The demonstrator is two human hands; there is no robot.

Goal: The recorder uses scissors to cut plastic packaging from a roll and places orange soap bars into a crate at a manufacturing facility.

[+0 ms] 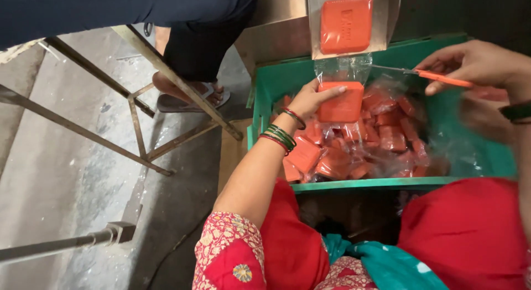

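1. Head view, your hands: your left hand [315, 96] is clamped on an orange wrapped bar [341, 104], thumb on top and fingers under it, held over the middle of the green crate [487, 151]. Your right hand [475, 63], at 2 o'clock from the bar, is closed around orange-handled scissors [437, 77]; the blades point toward 9 o'clock and meet the clear plastic strip [343, 68] just above the bar.

2. Head view, the strip: the clear plastic runs up from the bar in your left hand to a second orange bar [347, 24] at 12 o'clock, sealed in the same film. The two pockets look joined; whether the blades have already bitten into the film you cannot tell.

3. Head view, how far along: a pile of separate wrapped bars [359, 146] already lies in the crate, filling its floor from about 6 to 3 o'clock below your left hand. Judging by that, a good many are cut free; at least the bar at 12 o'clock is left on the strip.

4. Head view, surroundings: at 10 o'clock another person's foot in a sandal [191, 96] stands on the concrete floor [83, 157], beside a slanted metal frame [160, 66]. Your red clothing [464, 229] fills 5 to 6 o'clock.

5. Head view, in the way: loose film over the pile crowds the space under the scissors; your right forearm is blurred.
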